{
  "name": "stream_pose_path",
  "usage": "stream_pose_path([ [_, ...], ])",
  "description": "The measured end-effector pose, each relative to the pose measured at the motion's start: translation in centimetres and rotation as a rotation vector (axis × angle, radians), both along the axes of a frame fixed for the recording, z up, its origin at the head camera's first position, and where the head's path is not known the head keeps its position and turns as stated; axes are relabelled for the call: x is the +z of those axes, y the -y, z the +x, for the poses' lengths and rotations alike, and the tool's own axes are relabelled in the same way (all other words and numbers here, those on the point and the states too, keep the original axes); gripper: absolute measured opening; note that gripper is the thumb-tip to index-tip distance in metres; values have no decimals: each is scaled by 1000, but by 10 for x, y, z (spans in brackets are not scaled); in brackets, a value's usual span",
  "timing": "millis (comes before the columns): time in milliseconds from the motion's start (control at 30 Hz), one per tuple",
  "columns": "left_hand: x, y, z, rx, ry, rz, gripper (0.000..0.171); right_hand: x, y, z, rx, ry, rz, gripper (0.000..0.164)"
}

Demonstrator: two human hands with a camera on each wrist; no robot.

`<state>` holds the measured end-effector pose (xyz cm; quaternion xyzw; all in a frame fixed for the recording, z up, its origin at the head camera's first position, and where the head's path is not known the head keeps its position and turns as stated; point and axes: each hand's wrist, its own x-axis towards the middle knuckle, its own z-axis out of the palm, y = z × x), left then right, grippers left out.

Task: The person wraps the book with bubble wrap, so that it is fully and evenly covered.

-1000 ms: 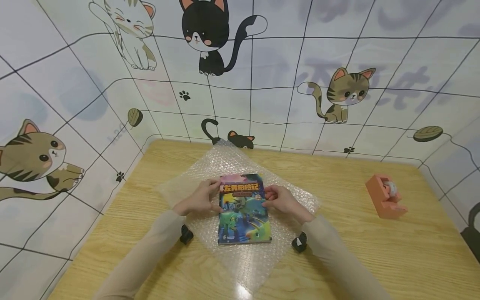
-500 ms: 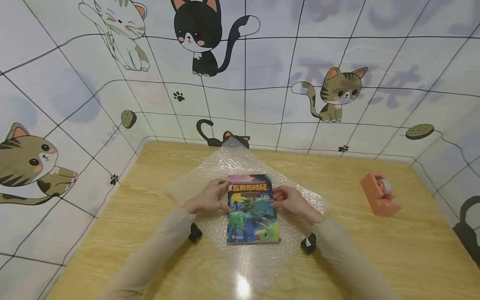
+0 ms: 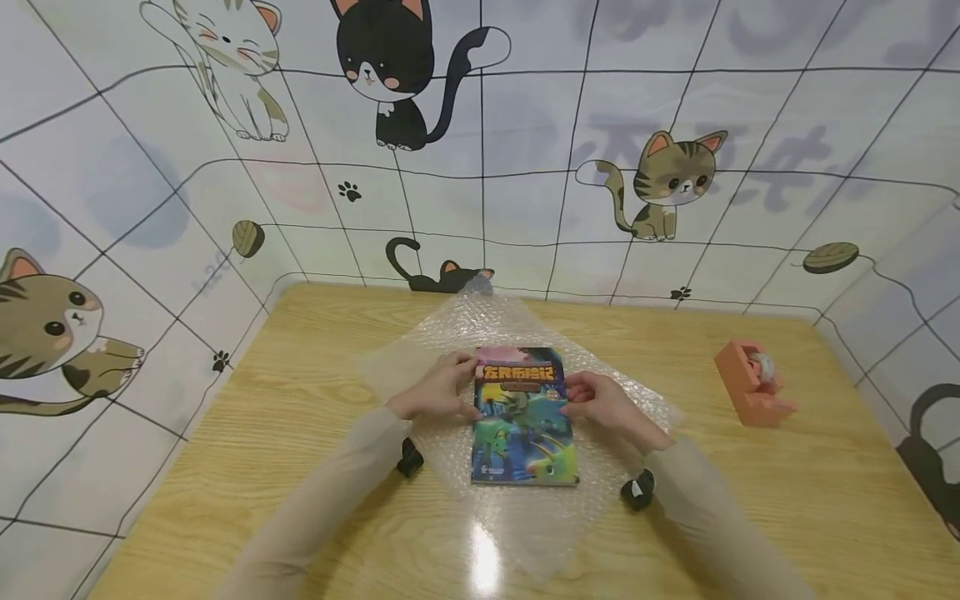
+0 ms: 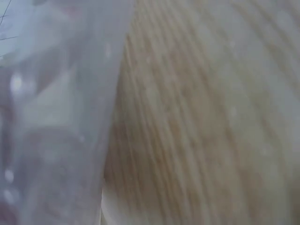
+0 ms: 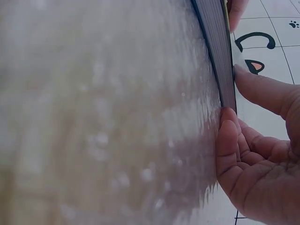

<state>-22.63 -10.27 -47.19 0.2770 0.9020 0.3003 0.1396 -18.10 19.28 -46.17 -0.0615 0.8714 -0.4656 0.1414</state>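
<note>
A book (image 3: 525, 442) with a colourful cartoon cover lies face up on a sheet of clear bubble wrap (image 3: 468, 321), which is turned cornerwise on the table. My left hand (image 3: 438, 390) holds the book's left edge near the top. On the opposite edge my right hand (image 3: 609, 410) pinches it. The right wrist view has the book's page edges (image 5: 220, 51) between the right thumb, at the cover, and curled fingers. Blurred bubble wrap (image 4: 70, 103) fills the left part of the left wrist view, where the left hand cannot be made out.
An orange tape dispenser (image 3: 738, 385) with a roll of clear tape stands on the right of the wooden table (image 3: 322, 333). Cat-printed sheeting (image 3: 525, 208) rises behind the table and at its sides. Black wrist devices (image 3: 411, 458) sit under both sleeves.
Book and bubble wrap have slid together to the right across the table, both hands staying at the book's edges. The head view has turned slightly to the right.
</note>
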Motion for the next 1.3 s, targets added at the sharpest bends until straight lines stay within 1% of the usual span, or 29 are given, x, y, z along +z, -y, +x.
stream_pose_path([
  [133,1,-6,-3,-11,12,-20,102,2,-4,3,-6,3,11,49],
  [467,5,-14,-6,-15,50,0,101,4,-10,7,-39,32,29,49],
  [700,6,-16,-6,-10,68,13,100,3,-11,7,-45,28,-1,49],
  [800,5,-16,-6,-12,70,19,97,2,-12,8,-52,18,-22,51],
  [900,5,-16,-5,-20,77,22,95,3,-13,13,-65,-16,-23,52],
  [967,5,-16,-5,-27,81,19,93,6,-12,19,-93,-48,-21,49],
  [1033,6,-16,-4,-32,81,11,95,10,-10,28,-105,-90,-29,45],
  [1100,6,-16,-3,-38,71,5,98,15,-6,40,-85,-128,-46,41],
  [1133,6,-16,-3,-43,64,-2,100,16,-3,47,-58,-150,-56,40],
  [1200,6,-16,-2,-50,46,-16,103,18,1,60,26,-199,-65,39],
  [1300,5,-16,-2,-56,22,-26,104,17,10,81,180,-266,-72,40],
])
